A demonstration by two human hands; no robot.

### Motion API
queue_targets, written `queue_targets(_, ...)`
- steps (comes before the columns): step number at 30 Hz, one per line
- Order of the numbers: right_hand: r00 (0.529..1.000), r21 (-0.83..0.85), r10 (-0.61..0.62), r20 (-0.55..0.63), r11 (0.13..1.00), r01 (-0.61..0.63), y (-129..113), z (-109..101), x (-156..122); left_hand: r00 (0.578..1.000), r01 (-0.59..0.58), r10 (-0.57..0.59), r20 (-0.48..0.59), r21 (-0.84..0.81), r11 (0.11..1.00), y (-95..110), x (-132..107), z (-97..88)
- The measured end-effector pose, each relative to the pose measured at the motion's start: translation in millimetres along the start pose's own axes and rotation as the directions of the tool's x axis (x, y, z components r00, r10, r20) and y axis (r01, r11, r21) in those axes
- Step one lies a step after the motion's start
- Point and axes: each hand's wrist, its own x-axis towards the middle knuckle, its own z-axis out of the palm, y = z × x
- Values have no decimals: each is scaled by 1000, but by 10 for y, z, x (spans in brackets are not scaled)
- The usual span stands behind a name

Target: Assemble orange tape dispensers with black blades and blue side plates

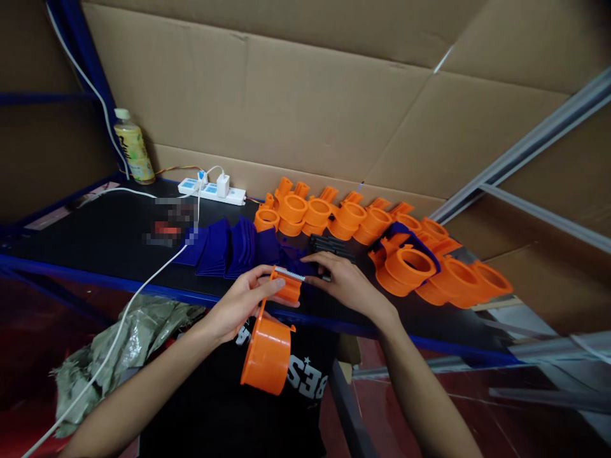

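My left hand [243,302] is closed around an orange plastic tape-dispenser body [268,353] with a round drum hanging below and a serrated metal strip [289,274] at its top. My right hand [341,280] lies just to the right of it at the table's front edge, fingers curled over a dark blue plastic piece [308,283] and touching the end of the strip. Right behind that hand lies a small stack of black strips [329,243].
A row of several orange dispenser bodies [363,222] runs along the black table [109,235] to the right. Fanned dark blue plates [229,248] lie centre. A white power strip [212,189], a white cable [143,286] and a drink bottle [133,146] sit at the left. Cardboard walls stand behind.
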Motion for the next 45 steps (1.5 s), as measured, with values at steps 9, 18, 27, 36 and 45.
queue_targets(9,986,-117,124,-115,984,-137,289,-300,31,997,38,-42,69,58,998,-30,-7,9)
queue_targets(18,984,-159,157,-79,973,-168,672,-155,75,996,47,-52,76,67,997,-38,2,25)
queue_targets(27,987,-29,45,-157,998,-50,579,-173,35,1000,20,-21,23,43,999,-53,22,30)
queue_targets(36,963,236,-164,-213,948,213,-381,-267,-194,989,-95,93,-118,-11,995,-108,17,87)
queue_targets(45,900,205,-78,-428,962,180,-678,130,-208,975,-178,180,-134,22,984,-135,28,110)
